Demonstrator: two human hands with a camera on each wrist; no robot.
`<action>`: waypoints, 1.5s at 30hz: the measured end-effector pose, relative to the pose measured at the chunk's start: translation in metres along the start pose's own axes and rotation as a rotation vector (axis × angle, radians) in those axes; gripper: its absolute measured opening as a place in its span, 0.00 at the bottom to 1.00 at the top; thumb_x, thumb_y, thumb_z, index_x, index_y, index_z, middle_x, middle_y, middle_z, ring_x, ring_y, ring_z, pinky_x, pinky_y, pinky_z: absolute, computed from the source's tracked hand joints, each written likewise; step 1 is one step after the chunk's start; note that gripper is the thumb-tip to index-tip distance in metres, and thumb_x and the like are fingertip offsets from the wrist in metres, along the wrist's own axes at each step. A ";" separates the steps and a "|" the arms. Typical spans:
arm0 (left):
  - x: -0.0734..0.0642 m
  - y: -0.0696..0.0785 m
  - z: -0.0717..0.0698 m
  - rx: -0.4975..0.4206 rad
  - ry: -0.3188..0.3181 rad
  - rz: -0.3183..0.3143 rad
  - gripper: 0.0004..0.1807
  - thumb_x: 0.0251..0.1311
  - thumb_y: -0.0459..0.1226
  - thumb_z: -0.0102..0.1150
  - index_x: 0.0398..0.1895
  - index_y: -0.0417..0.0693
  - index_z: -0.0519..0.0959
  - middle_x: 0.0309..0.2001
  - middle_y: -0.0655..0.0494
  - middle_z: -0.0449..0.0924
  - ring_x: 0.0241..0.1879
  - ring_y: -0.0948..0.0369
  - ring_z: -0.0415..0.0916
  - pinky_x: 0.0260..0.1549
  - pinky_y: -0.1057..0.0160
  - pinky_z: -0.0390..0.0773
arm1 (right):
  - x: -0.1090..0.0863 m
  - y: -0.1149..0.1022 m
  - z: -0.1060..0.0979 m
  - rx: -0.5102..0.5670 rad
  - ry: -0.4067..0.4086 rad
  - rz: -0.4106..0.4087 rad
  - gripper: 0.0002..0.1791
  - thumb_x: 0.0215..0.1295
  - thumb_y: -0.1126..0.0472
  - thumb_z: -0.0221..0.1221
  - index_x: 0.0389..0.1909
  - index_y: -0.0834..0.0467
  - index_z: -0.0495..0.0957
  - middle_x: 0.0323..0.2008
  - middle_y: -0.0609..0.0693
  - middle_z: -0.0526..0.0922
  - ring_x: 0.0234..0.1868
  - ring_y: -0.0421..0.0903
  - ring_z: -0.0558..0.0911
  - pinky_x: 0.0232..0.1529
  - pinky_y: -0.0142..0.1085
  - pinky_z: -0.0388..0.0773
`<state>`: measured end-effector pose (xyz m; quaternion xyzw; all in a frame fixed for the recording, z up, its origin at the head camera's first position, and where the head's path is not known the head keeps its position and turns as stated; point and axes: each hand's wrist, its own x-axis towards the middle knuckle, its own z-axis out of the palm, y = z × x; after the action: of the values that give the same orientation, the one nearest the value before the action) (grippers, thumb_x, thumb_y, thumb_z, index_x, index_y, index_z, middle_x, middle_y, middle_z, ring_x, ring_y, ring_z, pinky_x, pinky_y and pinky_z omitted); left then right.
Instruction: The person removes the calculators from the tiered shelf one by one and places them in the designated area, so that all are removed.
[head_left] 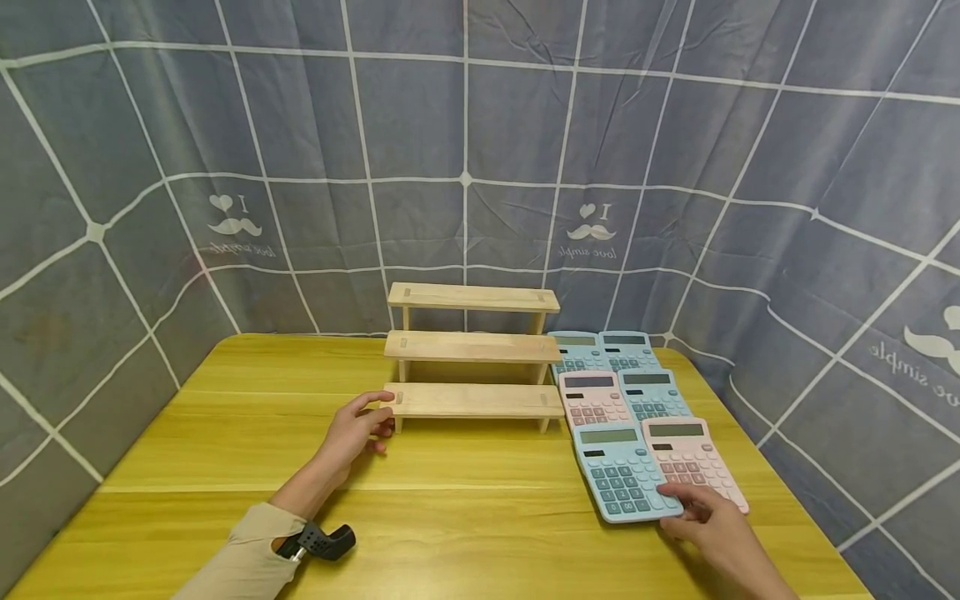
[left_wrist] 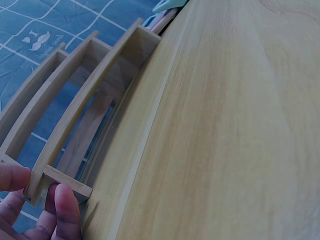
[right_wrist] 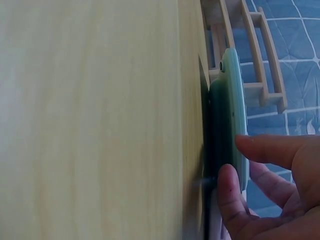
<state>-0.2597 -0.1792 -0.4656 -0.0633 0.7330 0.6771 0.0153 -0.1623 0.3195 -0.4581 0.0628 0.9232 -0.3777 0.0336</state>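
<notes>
A three-step wooden shelf stand [head_left: 474, 400] is on the table. My left hand [head_left: 360, 429] grips the left end of its lowest step, with fingertips above and below the board [left_wrist: 75, 120] in the left wrist view. To the right, my right hand [head_left: 708, 525] pinches the lower right corner of a light blue calculator [head_left: 618, 475], the front left one of a group. In the right wrist view that calculator [right_wrist: 234, 110] shows its edge and underside, with fingers on both faces. A pink calculator [head_left: 690, 454] lies right beside it, partly behind the right hand.
Behind these lie another pink calculator [head_left: 592, 398] and several blue ones [head_left: 651, 393], close against the stand's right side. The yellow wood-grain table [head_left: 247, 417] ends at a grey-blue curtain [head_left: 420, 125] with white grid lines. A black strapped device [head_left: 326, 542] sits on the left wrist.
</notes>
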 end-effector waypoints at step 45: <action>0.002 -0.002 0.000 -0.006 0.004 0.000 0.19 0.70 0.36 0.55 0.62 0.43 0.75 0.35 0.49 0.81 0.29 0.58 0.76 0.23 0.64 0.80 | 0.014 0.020 -0.024 0.157 -0.004 0.077 0.29 0.65 0.59 0.66 0.65 0.66 0.73 0.49 0.57 0.79 0.36 0.43 0.80 0.34 0.33 0.81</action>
<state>-0.2615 -0.1794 -0.4680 -0.0650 0.7310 0.6792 0.0137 -0.1737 0.3521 -0.4564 0.0998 0.8875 -0.4476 0.0451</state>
